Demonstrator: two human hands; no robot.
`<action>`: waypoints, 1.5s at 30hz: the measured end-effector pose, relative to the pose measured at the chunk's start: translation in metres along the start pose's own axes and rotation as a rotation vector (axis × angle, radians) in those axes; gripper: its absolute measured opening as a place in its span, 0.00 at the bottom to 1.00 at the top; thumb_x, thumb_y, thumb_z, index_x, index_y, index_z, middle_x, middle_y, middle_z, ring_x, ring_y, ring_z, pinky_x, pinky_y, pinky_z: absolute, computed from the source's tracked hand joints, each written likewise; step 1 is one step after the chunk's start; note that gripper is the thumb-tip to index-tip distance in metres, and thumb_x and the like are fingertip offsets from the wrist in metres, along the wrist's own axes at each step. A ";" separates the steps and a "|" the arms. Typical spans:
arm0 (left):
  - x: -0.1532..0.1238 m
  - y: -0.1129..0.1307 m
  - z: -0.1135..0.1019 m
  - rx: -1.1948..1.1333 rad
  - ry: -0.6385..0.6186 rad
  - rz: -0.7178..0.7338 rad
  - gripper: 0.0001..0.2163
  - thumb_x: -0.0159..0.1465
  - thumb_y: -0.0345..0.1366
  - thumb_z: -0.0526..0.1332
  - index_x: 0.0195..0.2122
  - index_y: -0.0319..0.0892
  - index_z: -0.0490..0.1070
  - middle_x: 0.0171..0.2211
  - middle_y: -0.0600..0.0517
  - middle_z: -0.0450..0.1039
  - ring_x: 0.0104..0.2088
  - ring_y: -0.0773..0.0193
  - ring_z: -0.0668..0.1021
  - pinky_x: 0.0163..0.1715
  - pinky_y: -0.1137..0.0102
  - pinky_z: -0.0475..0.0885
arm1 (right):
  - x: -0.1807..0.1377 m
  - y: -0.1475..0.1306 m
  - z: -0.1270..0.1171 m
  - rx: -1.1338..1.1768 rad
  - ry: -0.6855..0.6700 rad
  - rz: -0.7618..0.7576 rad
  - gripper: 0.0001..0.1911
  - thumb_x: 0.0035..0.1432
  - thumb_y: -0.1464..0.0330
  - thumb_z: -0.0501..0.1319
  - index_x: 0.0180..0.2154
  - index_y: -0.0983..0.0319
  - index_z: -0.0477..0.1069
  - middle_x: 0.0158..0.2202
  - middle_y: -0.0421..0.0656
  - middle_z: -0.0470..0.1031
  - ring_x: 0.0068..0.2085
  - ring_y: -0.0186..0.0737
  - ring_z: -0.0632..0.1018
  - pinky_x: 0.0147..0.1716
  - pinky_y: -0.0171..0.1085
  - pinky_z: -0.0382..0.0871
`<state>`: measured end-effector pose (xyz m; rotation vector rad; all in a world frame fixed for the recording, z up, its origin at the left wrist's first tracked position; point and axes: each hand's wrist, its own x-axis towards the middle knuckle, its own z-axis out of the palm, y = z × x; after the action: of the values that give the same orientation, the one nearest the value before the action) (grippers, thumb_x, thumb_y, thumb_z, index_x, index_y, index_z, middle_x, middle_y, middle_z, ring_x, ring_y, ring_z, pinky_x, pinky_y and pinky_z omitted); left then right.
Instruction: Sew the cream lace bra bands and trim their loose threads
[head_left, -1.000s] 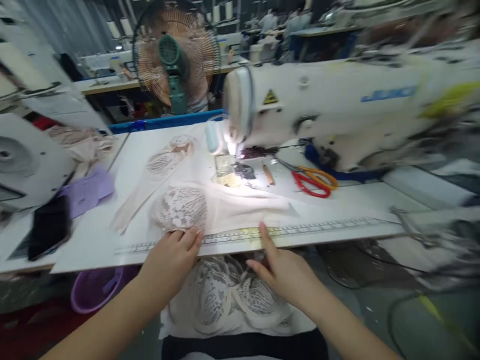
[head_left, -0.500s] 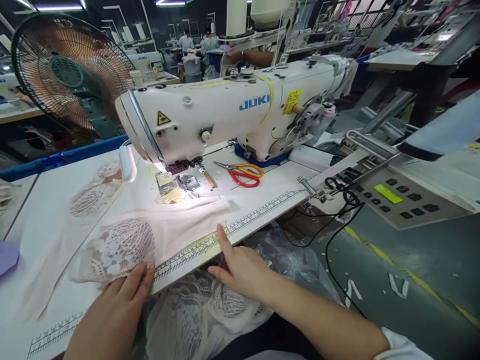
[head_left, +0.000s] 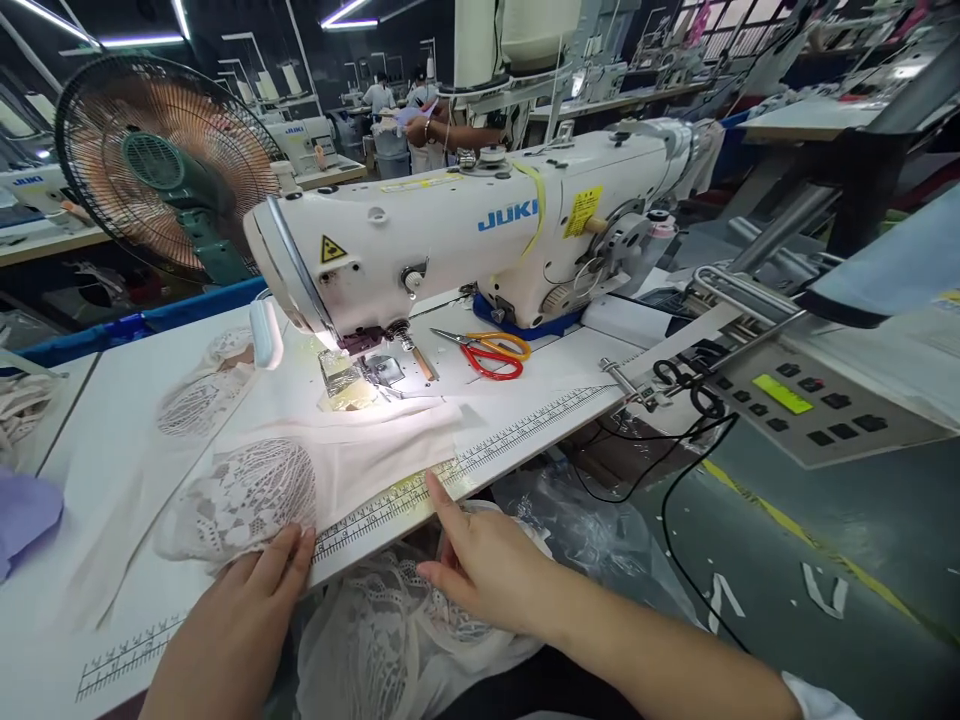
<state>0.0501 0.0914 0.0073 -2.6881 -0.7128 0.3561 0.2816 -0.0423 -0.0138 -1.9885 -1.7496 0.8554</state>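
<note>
A pale pink bra piece with a white lace cup (head_left: 255, 492) lies on the white sewing table (head_left: 525, 395), its plain fabric wing stretching right below the needle area. My left hand (head_left: 244, 600) rests with fingers extended on the lower edge of the cup; its thumb is hidden. At the table's front edge is my right hand (head_left: 495, 565), index finger stretched onto the printed ruler (head_left: 375, 517) and thumb apart. Its other fingers are mostly hidden below the edge. More white lace bra pieces (head_left: 375, 640) hang beneath, over my lap.
A JUKI sewing machine (head_left: 450, 225) stands behind the fabric, with red-and-orange-handled scissors (head_left: 491, 355) beside its base. Another lace piece (head_left: 191, 400) and purple material (head_left: 26, 515) lie left. A control panel (head_left: 810, 400) juts out right. A fan (head_left: 161, 165) and a co-worker's hand (head_left: 416, 130) are behind.
The view has shifted slightly, so the table scene sits further right. My right index fingertip has drawn slightly back from the fabric. Behind the machine, a co-worker's hands with purple material have come into view.
</note>
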 end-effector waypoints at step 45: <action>0.040 -0.016 0.026 -0.521 0.425 -0.197 0.09 0.64 0.28 0.53 0.36 0.38 0.73 0.35 0.46 0.75 0.37 0.56 0.76 0.35 0.64 0.72 | 0.120 -0.042 0.021 -0.739 0.741 -0.840 0.09 0.57 0.76 0.57 0.27 0.62 0.73 0.46 0.47 0.76 0.49 0.46 0.70 0.48 0.47 0.57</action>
<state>0.0686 0.1321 -0.0164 -2.9649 -1.0290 -0.5072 0.2418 0.0799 -0.0278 -1.3068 -2.2034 -0.7863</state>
